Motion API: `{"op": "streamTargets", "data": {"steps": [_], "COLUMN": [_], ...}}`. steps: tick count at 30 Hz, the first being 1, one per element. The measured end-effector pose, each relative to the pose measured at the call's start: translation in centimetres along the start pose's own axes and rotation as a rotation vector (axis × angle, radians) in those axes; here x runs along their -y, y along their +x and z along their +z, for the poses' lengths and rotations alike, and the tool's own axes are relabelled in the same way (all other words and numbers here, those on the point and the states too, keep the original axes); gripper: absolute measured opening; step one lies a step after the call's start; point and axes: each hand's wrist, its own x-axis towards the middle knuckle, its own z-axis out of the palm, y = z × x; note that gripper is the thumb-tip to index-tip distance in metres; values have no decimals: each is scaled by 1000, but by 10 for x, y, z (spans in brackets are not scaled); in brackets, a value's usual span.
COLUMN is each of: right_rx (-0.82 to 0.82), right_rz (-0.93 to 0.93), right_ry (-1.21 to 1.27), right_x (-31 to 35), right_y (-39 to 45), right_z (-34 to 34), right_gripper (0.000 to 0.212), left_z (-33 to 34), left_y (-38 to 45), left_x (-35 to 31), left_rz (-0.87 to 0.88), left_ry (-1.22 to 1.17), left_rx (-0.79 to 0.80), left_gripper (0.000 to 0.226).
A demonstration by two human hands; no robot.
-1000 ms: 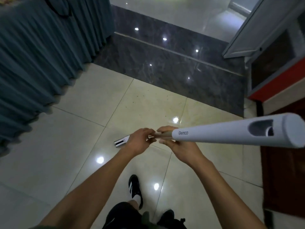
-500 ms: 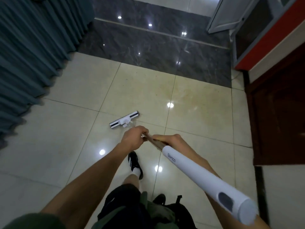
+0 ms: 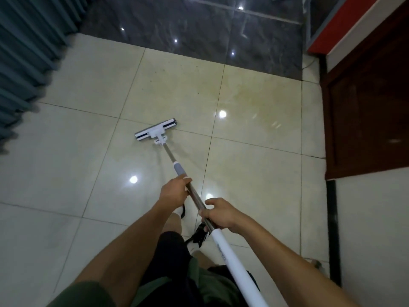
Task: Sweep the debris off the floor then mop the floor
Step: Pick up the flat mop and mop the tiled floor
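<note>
I am swinging the mop (image 3: 194, 200) down from where it was lying almost level across my view a second ago, so its head (image 3: 155, 132) is now sitting flat on the cream floor (image 3: 66, 169) ahead of me, just near the dark tile band. My left hand (image 3: 174, 192) is curling round the metal pole further down and my right hand (image 3: 221, 212) is gripping it just above the white sleeve, the two now apart rather than bunched together. I judge the mopping stroke is just beginning, with the yellowish stain on the far right tile not yet reached.
</note>
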Motion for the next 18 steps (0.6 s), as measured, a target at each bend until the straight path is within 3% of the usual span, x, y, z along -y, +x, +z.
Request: {"op": "streamTargets", "data": {"steps": [4,8,11,14,18], "right_rx": [-100,-159,-177,-136,-96], "right_rz": [33,63,83,161,250], "right_ry": [-145,-322,-353,-241,-92], "right_x": [-17,-33,-36,-33,-28], "right_y": [7,13,17,20,20], "right_z": [21,35,37,38,36], "right_gripper": [27,27,29,22,31], "left_z": [23,32,32,32,33], "left_y": [-7,-8,-7,-7,-4], "left_x": [1,-2,-7,-14,-14], "left_rz": [-137,-306,-432,-499,-525], "left_ry": [-234,-538,-757,-893,-933], "left_rx": [-18,22,83,96,101], "left_gripper": [40,17,13,17,24]}}
